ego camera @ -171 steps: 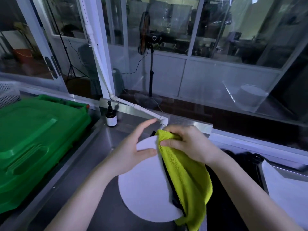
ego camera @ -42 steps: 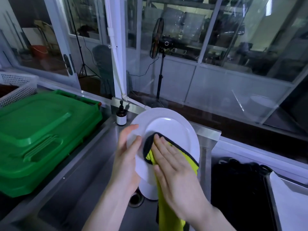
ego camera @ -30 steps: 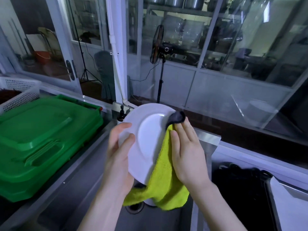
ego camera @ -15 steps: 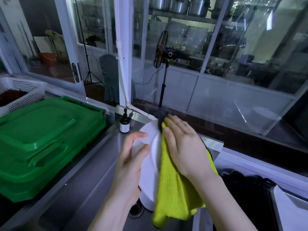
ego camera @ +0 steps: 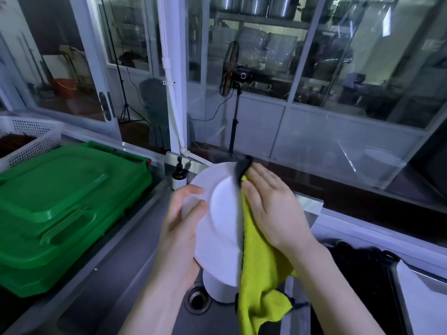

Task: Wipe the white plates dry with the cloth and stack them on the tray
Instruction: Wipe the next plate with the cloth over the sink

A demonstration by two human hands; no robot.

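Observation:
I hold a white plate (ego camera: 219,213) nearly on edge over the sink, its underside turned toward me. My left hand (ego camera: 182,226) grips its left rim, thumb on the back. My right hand (ego camera: 271,206) lies flat on a yellow-green cloth (ego camera: 261,281) with dark trim, pressing it against the plate's far face. The cloth hangs down past the plate's lower edge. Below, more white plates (ego camera: 219,288) stand in the sink, partly hidden. At the far right a tray (ego camera: 396,284) with a white sheet on it is partly cut off by the frame.
A steel sink (ego camera: 116,281) with a drain (ego camera: 196,298) lies below my hands. A green plastic crate (ego camera: 60,209) sits on the left, a white perforated basket (ego camera: 31,136) behind it. A small pump bottle (ego camera: 179,175) stands at the sink's back edge. A black bag (ego camera: 358,269) lies right.
Over the last second the plate turned from facing me to nearly edge-on, and my right hand with the cloth went round to its far side. Half a second on, the pose is nearly the same.

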